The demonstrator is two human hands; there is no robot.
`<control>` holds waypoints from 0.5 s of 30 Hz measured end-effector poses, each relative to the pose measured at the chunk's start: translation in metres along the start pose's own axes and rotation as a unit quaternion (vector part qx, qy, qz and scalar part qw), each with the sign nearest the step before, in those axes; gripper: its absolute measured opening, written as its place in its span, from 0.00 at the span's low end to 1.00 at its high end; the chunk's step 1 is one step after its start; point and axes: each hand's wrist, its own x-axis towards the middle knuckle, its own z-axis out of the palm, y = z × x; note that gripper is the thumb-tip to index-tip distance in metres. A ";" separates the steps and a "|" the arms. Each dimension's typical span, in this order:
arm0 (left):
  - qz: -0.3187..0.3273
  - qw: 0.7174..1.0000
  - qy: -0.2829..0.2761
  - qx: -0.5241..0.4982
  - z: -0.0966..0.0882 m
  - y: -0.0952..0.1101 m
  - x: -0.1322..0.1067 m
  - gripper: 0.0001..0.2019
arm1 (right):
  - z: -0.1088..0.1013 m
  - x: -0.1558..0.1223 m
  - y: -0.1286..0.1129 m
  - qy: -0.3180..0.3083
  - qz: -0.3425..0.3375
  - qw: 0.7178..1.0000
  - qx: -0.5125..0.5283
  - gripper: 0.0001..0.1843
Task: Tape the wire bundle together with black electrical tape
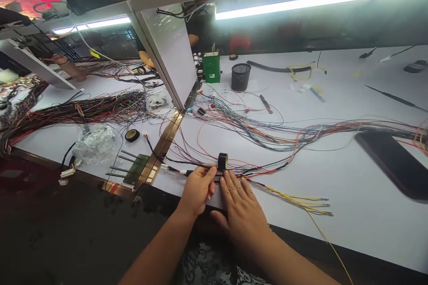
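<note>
My left hand (pixel 198 189) is closed, thumb against fingers, on a wire harness (pixel 256 181) near the table's front edge. White connectors (pixel 183 173) on black cable show just left of it. My right hand (pixel 240 205) lies flat with fingers stretched, its fingertips resting on the same harness. A roll of black tape (pixel 222 161) stands on edge between the fingertips of both hands; whether its loose end is in my left fingers I cannot tell. Yellow wires (pixel 290 199) with metal terminals fan out to the right, one hanging over the edge.
Behind the hands a long bundle of coloured wires (pixel 254 129) crosses the table. A black phone-like slab (pixel 391 164) lies right. Farther back stand a mesh cup (pixel 240 77) and a green box (pixel 211 67). At left are a pegged green board (pixel 137 169), another tape roll (pixel 132 135) and a plastic bag (pixel 96 143).
</note>
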 end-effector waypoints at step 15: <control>0.038 0.999 0.025 0.005 0.003 -0.005 -0.003 0.12 | -0.006 -0.001 -0.003 -0.025 0.031 0.998 0.043 0.39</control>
